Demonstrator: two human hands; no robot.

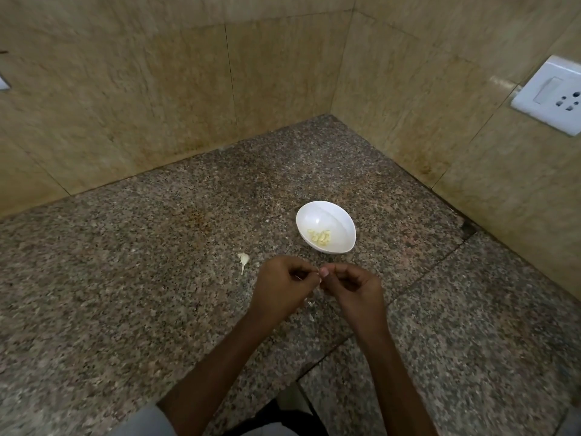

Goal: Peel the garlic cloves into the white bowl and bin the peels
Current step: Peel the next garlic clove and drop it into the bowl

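Well, the person is working a garlic clove [320, 280] just above the granite counter [157, 262], pinching it between both hands. The left hand [283, 284] is gripping it with its fingers curled in tight. The right hand [352, 286] is meeting it thumb-first, its other fingers folded under. My guess is the thumbnail is doing the peeling while the left hand steadies.

The hands are hovering just in front of the white bowl [334, 215], probably so each bare clove makes only a short hop. The peeled cloves [320, 237] are already lying heaped at its near side. A few peels [310, 303] are lying on the counter right under the hands, seemingly where they fell. I am seeing no bin from here, so that part is waiting.

Only a pale sliver of the held clove is showing between the fingertips. I cannot tell which way its long axis is running or where its tip is pointing.

Left of the hands, apart from the bowl, another garlic piece [243, 259] is resting on the counter. Its thin tail is pointing back toward the person, its length running near to far.
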